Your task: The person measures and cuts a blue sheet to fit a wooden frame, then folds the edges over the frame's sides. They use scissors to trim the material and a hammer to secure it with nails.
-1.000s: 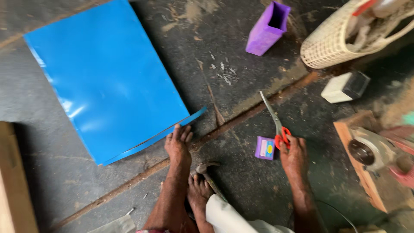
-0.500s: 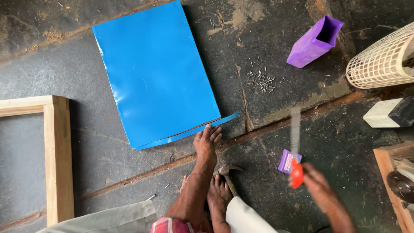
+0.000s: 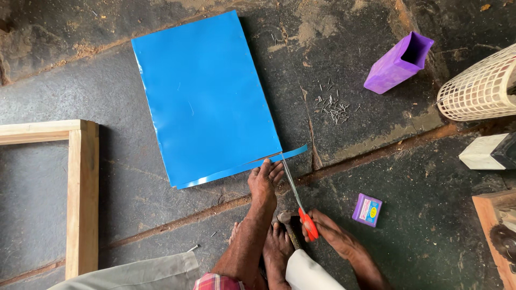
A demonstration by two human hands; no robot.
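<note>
Right hand (image 3: pixel 333 236) grips red-handled steel scissors (image 3: pixel 301 207) at the blue sheet's (image 3: pixel 207 96) lower edge.
Bare foot (image 3: pixel 263 182) pins the sheet's five o'clock corner; left hand unseen.

I can't see my left hand; the wooden frame (image 3: pixel 80 198) and white basket (image 3: pixel 478 86) run off the edges, and the scattered nails (image 3: pixel 334 106) are tiny.

The flat blue plastic sheet (image 3: pixel 204 96) lay on the stone floor (image 3: pixel 107 177), right of the pale wooden frame (image 3: pixel 80 198). Orange-handled scissors (image 3: pixel 299 198) in the right hand (image 3: pixel 333 236) met its near edge. Scattered small nails (image 3: pixel 334 106) lay between the sheet and the purple rectangular box (image 3: pixel 396 64).
</note>
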